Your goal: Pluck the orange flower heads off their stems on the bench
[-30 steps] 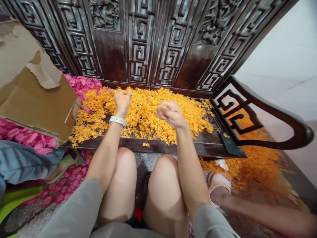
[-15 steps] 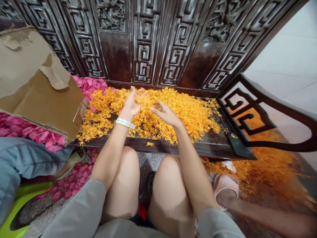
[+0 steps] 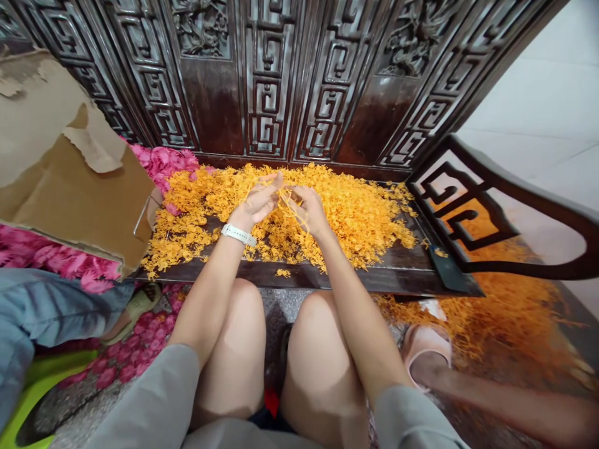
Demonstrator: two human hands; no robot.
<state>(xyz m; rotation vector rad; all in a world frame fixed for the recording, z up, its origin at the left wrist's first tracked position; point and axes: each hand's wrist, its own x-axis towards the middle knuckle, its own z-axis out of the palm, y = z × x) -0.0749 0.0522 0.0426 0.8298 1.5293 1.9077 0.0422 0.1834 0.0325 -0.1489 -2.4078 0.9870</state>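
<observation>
A heap of yellow artificial flower pieces with thin, spidery petals covers the dark wooden bench. Close together over its middle are my two hands. My right hand has its fingers curled in a pinch, with thin yellow strands of a flower piece showing among them. My left hand, with a pale watch band on the wrist, faces it, its fingertips and thumb drawn in on the same yellow strands. The fingers are slightly blurred, so the exact grip is hard to see.
Left stands a torn cardboard box, with pink flower pieces around it. A carved wooden backrest rises behind; an armrest bounds the right. Orange strands pile beside the bench. People's legs are at both sides.
My hands have come closer together over the heap. Their fingers were spread apart before and are now drawn in around yellow strands. The view has shifted slightly.
</observation>
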